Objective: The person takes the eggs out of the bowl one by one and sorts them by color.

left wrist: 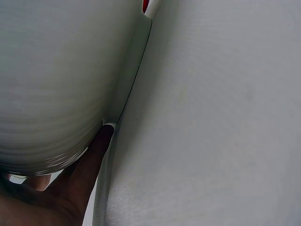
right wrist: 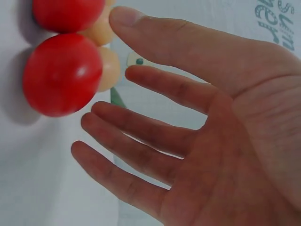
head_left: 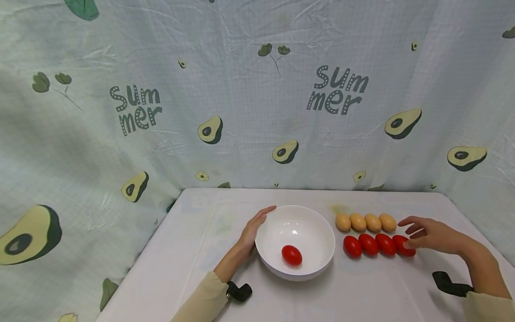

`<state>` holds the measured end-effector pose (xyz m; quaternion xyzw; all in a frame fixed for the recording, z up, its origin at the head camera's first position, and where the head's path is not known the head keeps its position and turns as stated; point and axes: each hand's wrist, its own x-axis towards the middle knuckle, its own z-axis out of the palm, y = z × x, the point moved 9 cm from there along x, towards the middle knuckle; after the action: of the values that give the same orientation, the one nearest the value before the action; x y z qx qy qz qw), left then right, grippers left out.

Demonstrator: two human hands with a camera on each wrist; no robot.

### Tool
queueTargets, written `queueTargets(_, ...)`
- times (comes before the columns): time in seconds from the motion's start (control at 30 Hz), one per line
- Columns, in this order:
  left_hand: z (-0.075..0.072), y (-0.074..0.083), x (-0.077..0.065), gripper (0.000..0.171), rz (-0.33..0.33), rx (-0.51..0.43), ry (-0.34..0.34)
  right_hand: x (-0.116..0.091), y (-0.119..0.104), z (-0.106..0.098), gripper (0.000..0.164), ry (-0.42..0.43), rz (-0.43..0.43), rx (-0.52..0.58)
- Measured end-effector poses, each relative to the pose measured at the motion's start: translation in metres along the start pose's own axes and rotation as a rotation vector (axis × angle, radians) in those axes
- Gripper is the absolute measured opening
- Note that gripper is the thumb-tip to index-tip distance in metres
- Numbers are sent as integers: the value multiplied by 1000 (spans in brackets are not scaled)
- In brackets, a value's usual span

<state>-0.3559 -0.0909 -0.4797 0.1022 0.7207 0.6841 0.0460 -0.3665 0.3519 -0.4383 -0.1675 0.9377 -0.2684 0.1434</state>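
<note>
A white bowl sits on the table with one red egg inside it. My left hand rests against the bowl's left side, its fingers stretched along the outer wall up to the rim. In the left wrist view the bowl's ribbed outer wall fills the left side, the fingers touching it. My right hand reaches in at the right end of a row of several red eggs, fingers spread and holding nothing. The right wrist view shows the nearest red egg in front of the open palm.
Behind the red row lies a row of several tan eggs. The white table ends at a hanging cloth printed with avocados and lettering, behind it and on the left. Black straps circle both wrists.
</note>
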Motion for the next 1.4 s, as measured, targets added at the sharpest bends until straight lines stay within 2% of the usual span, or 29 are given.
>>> queueTargets(0.27, -2, -2, 0, 49, 4, -1, 7, -1, -24, -9, 57, 128, -54, -97)
queueTargets(0.43, -3, -1, 0, 49, 8, -1, 10, -1, -44, -9, 50, 190, -108, -105)
queueTargets(0.8, -3, 1, -1, 49, 5, 13, 6, 7, -89, 5, 41, 184, -188, -84)
queueTargets(1.1, -4, 3, -3, 49, 7, 22, 10, 20, -125, 16, 40, 161, -241, -73)
queueTargets(1.3, -4, 2, -3, 49, 12, 29, 14, 32, -158, 23, 35, 142, -300, -66)
queueTargets(1.4, -3, 0, -2, 49, 12, 24, 2, 38, -175, 28, 35, 119, -299, -74)
